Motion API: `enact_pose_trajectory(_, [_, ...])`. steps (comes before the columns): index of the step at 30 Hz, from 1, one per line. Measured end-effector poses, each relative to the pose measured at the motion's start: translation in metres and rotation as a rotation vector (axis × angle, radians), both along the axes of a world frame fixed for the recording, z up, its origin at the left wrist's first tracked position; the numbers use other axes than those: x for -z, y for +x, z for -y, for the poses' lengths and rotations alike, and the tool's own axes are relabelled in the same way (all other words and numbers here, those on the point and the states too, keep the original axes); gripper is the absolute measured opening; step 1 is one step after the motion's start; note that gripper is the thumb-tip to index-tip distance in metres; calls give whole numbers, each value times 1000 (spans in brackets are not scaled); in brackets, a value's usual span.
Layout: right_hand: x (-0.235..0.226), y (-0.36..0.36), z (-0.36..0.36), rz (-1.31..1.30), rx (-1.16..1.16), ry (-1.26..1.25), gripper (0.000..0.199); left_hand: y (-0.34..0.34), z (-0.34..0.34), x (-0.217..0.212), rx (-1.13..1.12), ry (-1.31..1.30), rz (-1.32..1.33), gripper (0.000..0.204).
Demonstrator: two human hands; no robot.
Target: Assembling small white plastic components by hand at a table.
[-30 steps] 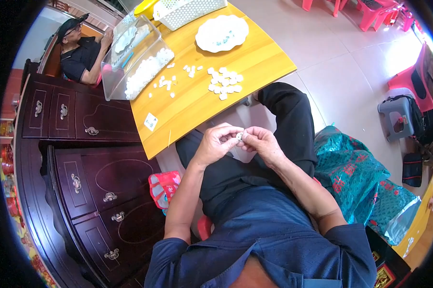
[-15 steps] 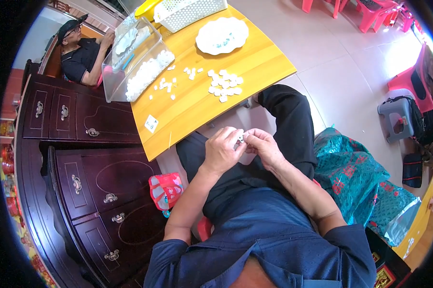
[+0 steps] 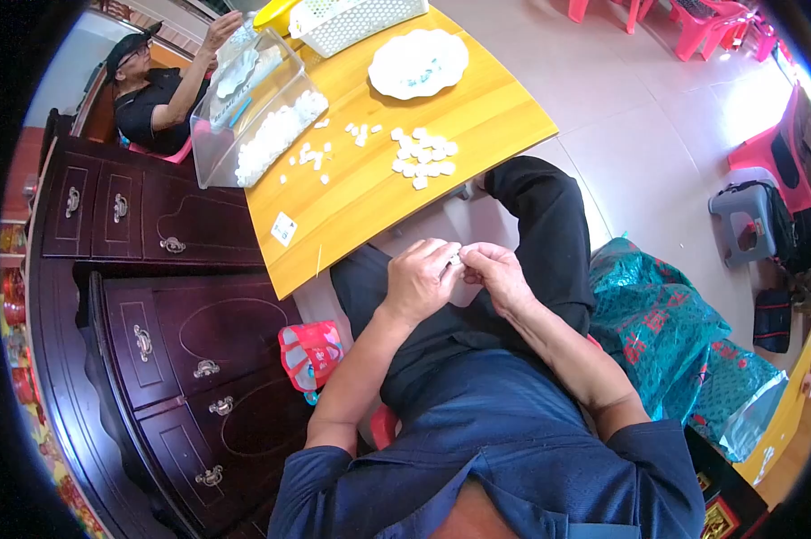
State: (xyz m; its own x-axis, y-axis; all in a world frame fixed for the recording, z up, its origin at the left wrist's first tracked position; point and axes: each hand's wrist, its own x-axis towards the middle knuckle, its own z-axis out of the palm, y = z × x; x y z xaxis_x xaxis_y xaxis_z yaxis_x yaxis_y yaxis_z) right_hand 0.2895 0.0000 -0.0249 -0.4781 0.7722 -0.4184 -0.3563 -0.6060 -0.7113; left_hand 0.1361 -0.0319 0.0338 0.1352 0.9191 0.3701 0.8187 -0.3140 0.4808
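Above my lap, just off the near edge of the table, my two hands meet fingertip to fingertip. My left hand [image 3: 418, 278] is closed on a small white piece [image 3: 456, 258], and my right hand [image 3: 495, 277] pinches the same piece from the other side. Fingers cover most of it, so its exact kind cannot be made out. On the yellow wooden table [image 3: 352, 202], several white pieces [image 3: 423, 154] lie grouped beyond my hands. Smaller white bits [image 3: 310, 156] are scattered to their left. A clear plastic box [image 3: 210, 148] holds a heap of white pieces [image 3: 275, 144].
A white scalloped plate [image 3: 416, 61] and a white perforated basket [image 3: 356, 20] stand farther back. A printed card [image 3: 283, 228] and a thin stick [image 3: 318, 260] lie near the left edge. Another person [image 3: 158, 99] sits beyond the box. Dark cabinets [image 3: 190, 359] flank my left; a green bag [image 3: 661, 332] lies right.
The small white piece has turned in my fingers and shows less now. The other person's hand has risen higher. The things on the table keep their places.
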Motion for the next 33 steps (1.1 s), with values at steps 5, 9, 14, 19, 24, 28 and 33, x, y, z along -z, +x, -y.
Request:
enact_pose_trajectory(5, [-2, -1, 1, 42, 42, 48, 14, -1, -1, 7, 14, 25, 26, 23])
enact_pose_trajectory(9, [-3, -2, 1, 42, 34, 105, 15, 0, -1, 9, -13, 9, 96, 20])
enact_pose_trajectory(14, [-5, -3, 0, 79, 56, 140, 16, 4, -3, -3, -47, -55, 123, 15])
enact_pose_trajectory(19, [-3, -3, 1, 20, -3, 163, 16, -10, -7, -6, -82, -58, 147, 12])
enact_pose_trajectory(24, [-8, 1, -1, 24, -139, 74, 15, -59, -35, -8, -375, -14, 82, 7])
enact_pose_trajectory(28, [-8, -2, 4, 10, -223, 60, 14, -90, -61, 9, -416, 68, -38, 10])
enact_pose_trajectory(33, [-8, -3, 7, 6, -248, 31, 10, -104, -71, 18, -323, 21, 125, 29])
